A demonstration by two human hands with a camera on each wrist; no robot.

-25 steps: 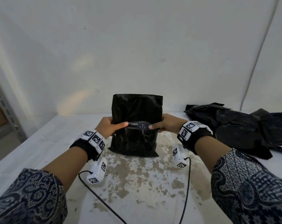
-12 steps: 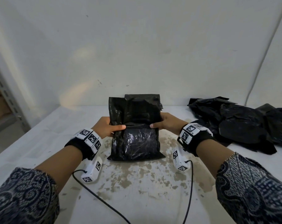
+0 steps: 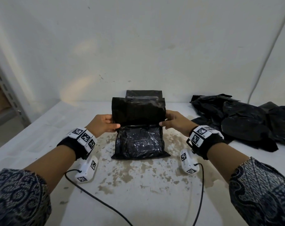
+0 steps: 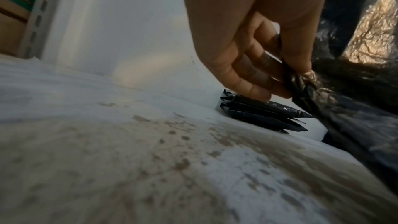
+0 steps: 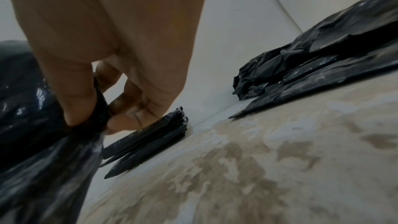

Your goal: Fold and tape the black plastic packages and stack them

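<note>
- Black plastic is pinched at both sides: the left hand has thumb and curled fingers clamped on the left edge of the package, and the right hand pinches the right edge the same way, both right at the crease.
- The wrist views back this up, with the left hand's fingers curled round crumpled film and the right hand's fingers doing likewise on the far side.
- The upper flap stands upright between the hands, not yet laid down over the filled lower half, which rests flat on the worktop.
- My read: the fold is in hand and about halfway; taping is not yet done here, and no tape roll shows anywhere.
- What fills the package is hidden; through the glossy film it looks dark and lumpy, nothing more can be told.
- Just behind the flap, against the wall, sits a low stack of flat black packages, so some of the job looks finished.
- Off to the right lies a loose heap of black bags, well apart from the hands, apparently still waiting their turn.
- Whether those bags hold anything cannot be told.
</note>
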